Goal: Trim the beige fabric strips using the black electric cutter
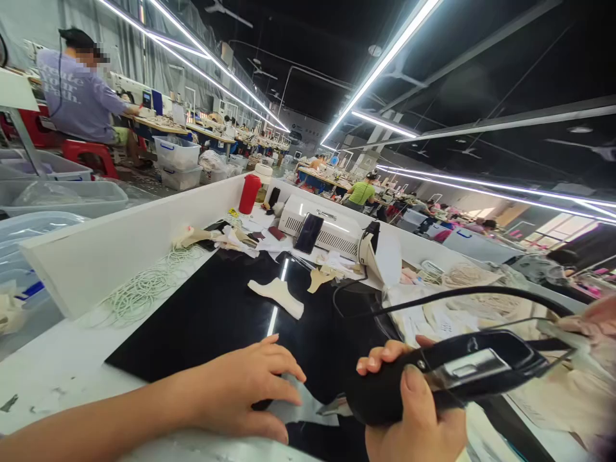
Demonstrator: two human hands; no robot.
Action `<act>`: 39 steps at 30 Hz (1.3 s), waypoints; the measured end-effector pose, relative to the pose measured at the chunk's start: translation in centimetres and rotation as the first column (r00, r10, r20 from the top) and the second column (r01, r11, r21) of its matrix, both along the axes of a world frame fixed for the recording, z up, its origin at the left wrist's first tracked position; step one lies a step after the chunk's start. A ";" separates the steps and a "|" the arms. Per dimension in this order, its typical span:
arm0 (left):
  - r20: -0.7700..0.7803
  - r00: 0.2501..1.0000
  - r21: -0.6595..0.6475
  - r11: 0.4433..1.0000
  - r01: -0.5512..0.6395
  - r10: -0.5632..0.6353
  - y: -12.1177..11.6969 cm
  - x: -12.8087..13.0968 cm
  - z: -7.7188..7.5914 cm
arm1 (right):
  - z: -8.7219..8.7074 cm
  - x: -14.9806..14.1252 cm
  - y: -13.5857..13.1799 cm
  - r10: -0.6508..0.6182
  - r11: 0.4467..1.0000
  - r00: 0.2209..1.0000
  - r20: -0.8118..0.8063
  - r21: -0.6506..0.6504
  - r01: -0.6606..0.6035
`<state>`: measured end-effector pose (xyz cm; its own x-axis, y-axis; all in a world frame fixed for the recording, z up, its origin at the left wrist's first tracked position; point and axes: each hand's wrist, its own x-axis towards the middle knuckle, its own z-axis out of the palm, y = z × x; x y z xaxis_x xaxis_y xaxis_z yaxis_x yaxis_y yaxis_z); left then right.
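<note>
1. Black glossy mat [202,314] covers the middle of the white table [62,372]; its shine throws back the ceiling lights, so glare may hide whatever lies under the hands
2. The tool [447,378], black with a metal plate, sits low at the right, its tip just beside the left fingers; a slip risks nicking or burning them, though I cannot tell what kind of tip it has
3. Its cable [462,294] arcs over the clutter at the right and may snag and jerk the tool
4. Right hand [418,417] is closed around the tool's grip, thumb on top
5. Left hand [240,391] lies flat, fingers spread, pressing a dark piece [308,410] at the mat's near edge; the piece may shift if pressure eases
6. A pale cut piece [278,295] lies loose further back, well apart from both hands
</note>
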<state>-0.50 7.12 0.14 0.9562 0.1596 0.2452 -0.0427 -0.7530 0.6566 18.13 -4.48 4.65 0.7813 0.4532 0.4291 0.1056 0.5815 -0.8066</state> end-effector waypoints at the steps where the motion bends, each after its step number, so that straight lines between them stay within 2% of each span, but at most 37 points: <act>1: 0.001 1.000 0.017 1.000 0.016 -0.016 -0.1 0.2 -0.1 | -0.1 0.3 -0.1 -0.001 1.000 1.000 -0.001 -0.003 0.001; 9: -0.056 0.998 0.130 0.991 0.039 -0.032 -0.4 0.6 -0.7 | -1.3 -0.3 -0.4 0.042 0.998 0.997 0.066 0.037 -0.044; 13: -0.029 0.999 0.116 0.993 0.027 -0.024 -0.4 0.5 -0.9 | -1.6 -0.3 -0.1 0.049 0.998 0.995 0.081 0.036 -0.052; 19: -0.068 0.997 0.102 0.994 0.029 -0.022 -0.5 0.6 -0.7 | -1.3 -0.9 0.0 0.014 1.000 0.997 0.076 0.002 -0.014; 28: -0.049 0.999 0.073 0.997 0.023 -0.019 -0.6 0.5 -0.5 | -1.1 1.6 -1.2 -0.044 0.999 0.999 0.021 -0.004 0.044; 34: -0.096 0.995 0.066 0.997 0.034 -0.027 -0.5 0.5 -0.3 | -1.6 1.6 -1.0 -0.058 0.998 0.998 0.039 -0.007 0.059; 39: -0.045 0.999 0.035 0.999 0.032 -0.030 -0.5 0.5 -0.5 | -1.7 1.6 -0.9 -0.077 0.996 0.995 0.058 -0.028 0.079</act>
<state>-0.01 6.67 -0.38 0.9707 0.1213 0.2072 -0.0378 -0.7751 0.6307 19.75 -5.34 2.94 0.7894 0.4051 0.4612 0.1964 0.5451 -0.8150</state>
